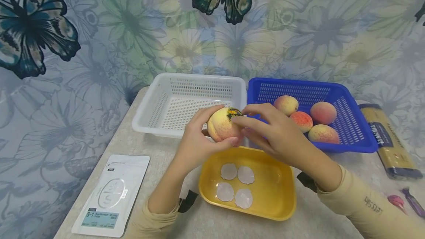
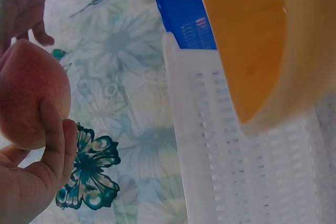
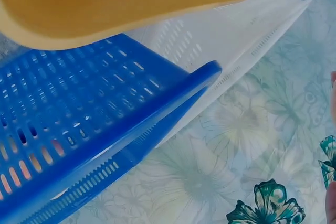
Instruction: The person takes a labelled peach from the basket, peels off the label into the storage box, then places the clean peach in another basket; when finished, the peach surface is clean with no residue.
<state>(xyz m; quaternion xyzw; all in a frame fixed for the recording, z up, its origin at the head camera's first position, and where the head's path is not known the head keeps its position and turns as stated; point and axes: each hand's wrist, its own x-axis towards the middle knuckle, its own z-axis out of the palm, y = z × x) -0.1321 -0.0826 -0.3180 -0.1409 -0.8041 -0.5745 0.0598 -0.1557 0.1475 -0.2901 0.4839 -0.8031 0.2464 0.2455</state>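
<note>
My left hand (image 1: 199,135) holds up a yellow-pink peach (image 1: 220,124), thumb along its underside and fingers behind it. A dark sticker (image 1: 234,112) with orange and green print sits on the peach's upper right. There the fingertips of my right hand (image 1: 275,130) pinch the sticker's edge and cover part of it. In the left wrist view the peach (image 2: 34,95) shows its red side, with left fingers (image 2: 52,140) against it. Below the hands stands a yellow basin (image 1: 273,194) with several round white pieces (image 1: 244,198) lying flat in it.
Behind the hands, a white basket (image 1: 159,84) stands beside a blue basket (image 1: 358,121) containing several peaches (image 1: 323,113). A white pouch (image 1: 111,194) lies at left. At right lie a yellow-brown package (image 1: 391,143) and small wrapped items (image 1: 413,202). Patterned cloth (image 1: 116,40) hangs behind.
</note>
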